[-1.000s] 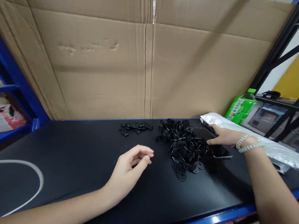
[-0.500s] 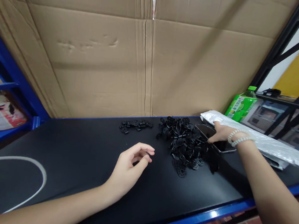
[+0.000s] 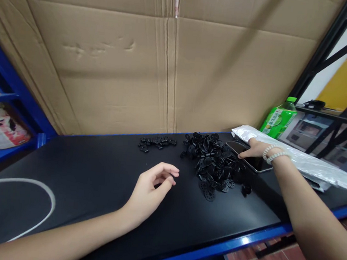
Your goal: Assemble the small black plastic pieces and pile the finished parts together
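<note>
My left hand (image 3: 152, 191) is above the front middle of the black tabletop (image 3: 101, 180). Its fingers curve loosely, with a gap to the thumb and nothing visible between them. To its right lies a heap of small black plastic parts (image 3: 210, 162), many of them round discs with holes. My right hand (image 3: 256, 149), with a beaded bracelet at the wrist, reaches over a dark-screened phone (image 3: 262, 165) beside the heap. Thumb and fingers are spread across the phone; whether they touch it I cannot tell. A smaller group of black parts (image 3: 156, 142) lies farther back, left of the heap.
A silver plastic package (image 3: 317, 164) lies right of the phone, with a green-capped bottle (image 3: 279, 117) behind it. Tall cardboard (image 3: 115, 59) stands along the back edge. A white cable (image 3: 51, 200) loops at the left. One black piece (image 3: 246, 190) sits apart from the heap.
My right thumb has moved slightly away from me, over the phone's near edge. The left hand keeps its pose. The whole view has shifted a little.
</note>
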Tool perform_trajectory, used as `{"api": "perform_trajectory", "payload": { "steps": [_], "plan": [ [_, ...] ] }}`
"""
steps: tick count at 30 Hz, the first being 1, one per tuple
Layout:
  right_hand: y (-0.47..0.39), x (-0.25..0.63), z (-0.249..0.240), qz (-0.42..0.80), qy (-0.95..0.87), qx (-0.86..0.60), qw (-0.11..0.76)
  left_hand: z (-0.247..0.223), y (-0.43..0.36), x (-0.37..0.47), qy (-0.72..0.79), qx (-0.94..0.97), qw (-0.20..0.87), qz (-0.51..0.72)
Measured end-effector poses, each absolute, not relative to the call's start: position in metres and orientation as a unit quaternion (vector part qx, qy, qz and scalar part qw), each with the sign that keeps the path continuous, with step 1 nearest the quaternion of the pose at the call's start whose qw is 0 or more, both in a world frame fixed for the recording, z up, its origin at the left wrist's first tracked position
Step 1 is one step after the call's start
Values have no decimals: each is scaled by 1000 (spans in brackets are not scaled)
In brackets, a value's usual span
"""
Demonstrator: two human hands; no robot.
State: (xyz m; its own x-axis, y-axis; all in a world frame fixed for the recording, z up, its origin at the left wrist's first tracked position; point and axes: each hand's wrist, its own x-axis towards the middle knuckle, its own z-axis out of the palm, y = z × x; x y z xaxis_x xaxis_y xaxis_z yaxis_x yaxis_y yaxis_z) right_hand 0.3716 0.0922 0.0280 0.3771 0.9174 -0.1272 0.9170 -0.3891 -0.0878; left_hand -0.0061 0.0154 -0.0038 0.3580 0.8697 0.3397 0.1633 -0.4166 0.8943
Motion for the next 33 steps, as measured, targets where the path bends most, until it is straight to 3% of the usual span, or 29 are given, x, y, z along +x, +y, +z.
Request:
{"api": "perform_trajectory", "payload": {
  "steps": [6, 11, 16, 19, 23, 30, 33],
  "plan": [
    [86, 368, 31, 68, -559, -824, 60, -2, 17, -7, 359, 791, 295, 397],
    [79, 347, 48, -3, -592, -781, 201, 2, 47, -25, 385, 834, 194, 345],
    [45, 270, 61, -49, -650, -671, 352, -2, 83, -51, 465, 813, 60, 345],
    [7, 209, 50, 45, -789, -454, 413, -4, 88, -56, 474, 818, 33, 325],
    [-25, 160, 22, 168, -890, -255, 339, -4, 81, -50, 457, 833, 33, 309],
    [-3, 153, -3, 458, -730, -367, 350, -2, 67, -40, 411, 833, 120, 350],
    [5, 151, -4, 512, -665, -386, 383, -1, 57, -33, 395, 813, 164, 396]
  ]
}}
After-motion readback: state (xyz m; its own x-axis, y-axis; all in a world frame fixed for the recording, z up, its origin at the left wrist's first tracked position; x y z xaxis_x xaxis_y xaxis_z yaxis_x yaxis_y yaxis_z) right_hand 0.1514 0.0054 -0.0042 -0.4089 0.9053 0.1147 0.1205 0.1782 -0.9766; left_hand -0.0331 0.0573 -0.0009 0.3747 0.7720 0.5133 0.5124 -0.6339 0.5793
